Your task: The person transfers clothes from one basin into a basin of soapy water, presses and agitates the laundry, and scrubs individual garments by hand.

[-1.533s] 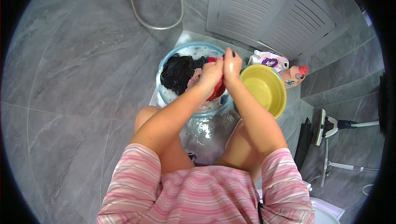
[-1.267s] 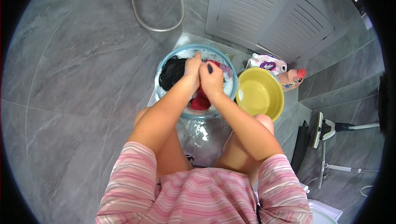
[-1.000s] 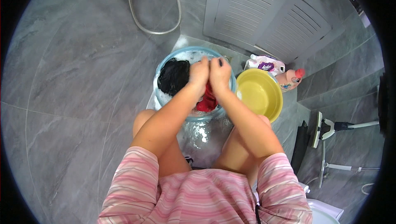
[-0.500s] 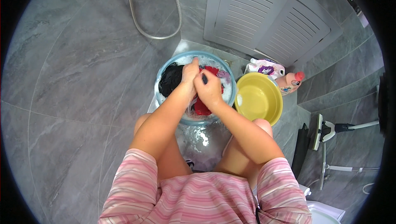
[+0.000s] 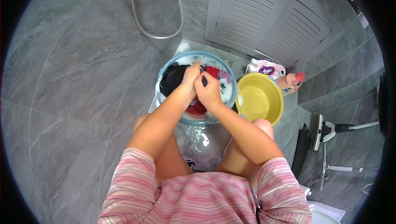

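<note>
A round blue basin (image 5: 164, 109) holds sudsy water and wet clothes in front of me. Over its middle my left hand (image 5: 190, 77) and my right hand (image 5: 210, 90) press together, both closed on a red garment (image 5: 196, 108). Part of the red cloth hangs below my hands, and another part shows beyond them. A small dark piece (image 5: 204, 80) pokes out at my right hand's curled fingers; whether it belongs to the same garment I cannot tell. Black clothing (image 5: 172, 79) lies in the suds left of my hands, and a mauve cloth (image 5: 225, 75) lies at the right.
Right of the basin stands a yellow basin (image 5: 255, 100). Behind it are a white-and-purple package (image 5: 266, 68) and a pink bottle with a red cap (image 5: 291, 82). A metal shower hose (image 5: 180, 9) loops down at the back. A floor squeegee (image 5: 318, 131) stands at far right.
My hands have shifted slightly against each other. The red cloth below them has swung a little to the left, and less red shows at the right of my right hand.
</note>
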The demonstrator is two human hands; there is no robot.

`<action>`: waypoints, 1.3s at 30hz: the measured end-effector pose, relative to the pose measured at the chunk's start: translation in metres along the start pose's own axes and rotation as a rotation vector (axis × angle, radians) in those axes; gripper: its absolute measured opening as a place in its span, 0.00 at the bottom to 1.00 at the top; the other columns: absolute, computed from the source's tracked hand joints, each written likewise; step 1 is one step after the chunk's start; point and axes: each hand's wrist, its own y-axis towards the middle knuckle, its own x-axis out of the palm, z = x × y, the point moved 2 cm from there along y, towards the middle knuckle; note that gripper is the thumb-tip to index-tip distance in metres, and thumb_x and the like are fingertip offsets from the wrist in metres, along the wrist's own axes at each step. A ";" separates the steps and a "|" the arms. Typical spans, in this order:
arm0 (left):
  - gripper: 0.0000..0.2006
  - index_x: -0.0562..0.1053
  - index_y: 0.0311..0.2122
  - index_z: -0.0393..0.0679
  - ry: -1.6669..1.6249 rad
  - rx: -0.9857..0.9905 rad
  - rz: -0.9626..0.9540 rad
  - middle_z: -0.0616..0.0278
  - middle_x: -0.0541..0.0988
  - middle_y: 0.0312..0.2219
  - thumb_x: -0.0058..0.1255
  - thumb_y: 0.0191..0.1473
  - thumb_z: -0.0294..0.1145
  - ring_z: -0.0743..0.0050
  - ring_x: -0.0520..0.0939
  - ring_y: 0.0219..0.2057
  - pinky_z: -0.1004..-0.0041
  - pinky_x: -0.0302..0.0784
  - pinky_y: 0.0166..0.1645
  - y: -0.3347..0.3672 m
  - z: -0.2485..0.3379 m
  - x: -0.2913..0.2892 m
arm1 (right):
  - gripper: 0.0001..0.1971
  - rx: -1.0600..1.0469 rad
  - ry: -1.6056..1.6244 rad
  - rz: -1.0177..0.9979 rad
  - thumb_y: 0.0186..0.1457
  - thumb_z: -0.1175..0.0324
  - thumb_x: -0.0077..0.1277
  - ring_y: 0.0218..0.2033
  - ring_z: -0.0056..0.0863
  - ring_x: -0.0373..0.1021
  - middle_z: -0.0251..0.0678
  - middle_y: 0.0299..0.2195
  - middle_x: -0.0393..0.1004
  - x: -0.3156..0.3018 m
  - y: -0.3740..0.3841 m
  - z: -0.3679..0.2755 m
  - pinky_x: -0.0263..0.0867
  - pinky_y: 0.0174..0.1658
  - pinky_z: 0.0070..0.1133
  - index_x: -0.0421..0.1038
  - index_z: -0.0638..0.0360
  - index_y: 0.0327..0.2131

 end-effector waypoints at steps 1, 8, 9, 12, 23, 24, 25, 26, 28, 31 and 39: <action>0.15 0.71 0.29 0.41 -0.080 0.094 -0.041 0.60 0.74 0.25 0.39 0.56 0.42 0.69 0.75 0.27 0.68 0.70 0.33 0.015 -0.011 -0.011 | 0.12 -0.029 0.008 0.050 0.48 0.65 0.46 0.26 0.56 0.66 0.57 0.21 0.67 0.002 0.009 0.002 0.63 0.28 0.35 0.68 0.66 0.23; 0.24 0.73 0.35 0.31 0.281 0.124 0.078 0.53 0.76 0.34 0.38 0.56 0.47 0.69 0.74 0.35 0.69 0.68 0.40 0.014 -0.030 0.010 | 0.15 0.207 -0.014 0.192 0.49 0.62 0.44 0.26 0.56 0.65 0.58 0.23 0.68 -0.022 0.038 0.026 0.62 0.29 0.35 0.67 0.68 0.22; 0.23 0.73 0.32 0.32 0.246 0.159 0.090 0.53 0.76 0.32 0.38 0.56 0.46 0.69 0.75 0.33 0.69 0.69 0.38 0.012 -0.020 0.007 | 0.15 0.128 -0.053 0.204 0.49 0.62 0.44 0.26 0.56 0.66 0.57 0.23 0.68 -0.018 0.030 0.020 0.62 0.29 0.35 0.67 0.67 0.22; 0.17 0.70 0.33 0.40 0.011 0.065 0.004 0.58 0.75 0.28 0.38 0.57 0.44 0.70 0.75 0.31 0.68 0.70 0.37 0.014 -0.005 -0.012 | 0.12 -0.016 -0.017 0.008 0.48 0.64 0.47 0.26 0.55 0.67 0.56 0.21 0.67 0.000 0.004 -0.007 0.62 0.28 0.34 0.68 0.65 0.23; 0.17 0.69 0.39 0.38 -0.039 0.051 -0.066 0.59 0.75 0.32 0.38 0.57 0.42 0.70 0.75 0.32 0.70 0.70 0.38 0.004 0.004 0.002 | 0.10 -0.158 -0.095 0.083 0.50 0.68 0.46 0.18 0.41 0.64 0.51 0.19 0.66 -0.007 0.006 -0.007 0.61 0.26 0.27 0.65 0.66 0.22; 0.15 0.70 0.37 0.40 0.032 -0.043 -0.039 0.59 0.75 0.32 0.38 0.57 0.42 0.70 0.75 0.33 0.69 0.69 0.39 -0.004 0.009 0.005 | 0.08 -0.204 -0.106 0.017 0.49 0.70 0.47 0.21 0.46 0.67 0.51 0.19 0.67 -0.008 0.001 -0.008 0.61 0.26 0.28 0.66 0.65 0.23; 0.15 0.70 0.37 0.40 0.038 -0.035 -0.029 0.59 0.75 0.32 0.38 0.57 0.42 0.70 0.75 0.33 0.69 0.69 0.39 -0.001 0.005 0.003 | 0.08 -0.208 -0.092 0.016 0.49 0.70 0.47 0.21 0.46 0.67 0.51 0.19 0.67 -0.009 0.002 -0.008 0.61 0.26 0.28 0.66 0.65 0.23; 0.16 0.69 0.39 0.39 0.046 0.027 -0.030 0.58 0.75 0.33 0.38 0.57 0.42 0.70 0.75 0.33 0.69 0.70 0.39 0.006 -0.001 0.001 | 0.08 -0.204 -0.084 0.082 0.49 0.69 0.47 0.22 0.49 0.66 0.51 0.20 0.68 -0.011 0.008 -0.004 0.62 0.26 0.30 0.67 0.64 0.23; 0.19 0.69 0.43 0.36 0.129 0.048 -0.068 0.56 0.75 0.37 0.38 0.58 0.43 0.67 0.76 0.35 0.68 0.70 0.41 -0.001 -0.008 0.024 | 0.10 -0.096 -0.037 0.229 0.49 0.66 0.47 0.23 0.52 0.66 0.52 0.21 0.69 -0.033 0.027 0.017 0.62 0.26 0.33 0.67 0.63 0.22; 0.21 0.67 0.46 0.34 0.183 0.002 -0.071 0.54 0.75 0.38 0.38 0.58 0.43 0.66 0.76 0.37 0.66 0.71 0.42 -0.002 -0.013 0.030 | 0.12 0.061 -0.211 0.287 0.50 0.64 0.47 0.23 0.51 0.67 0.52 0.22 0.69 -0.049 0.040 0.021 0.62 0.26 0.35 0.67 0.63 0.22; 0.17 0.69 0.41 0.37 0.182 0.046 -0.010 0.56 0.76 0.35 0.37 0.58 0.42 0.69 0.77 0.34 0.70 0.72 0.39 0.013 -0.004 0.010 | 0.11 -0.028 -0.001 0.248 0.50 0.66 0.47 0.21 0.47 0.63 0.55 0.20 0.67 -0.020 0.024 0.019 0.61 0.28 0.29 0.67 0.67 0.24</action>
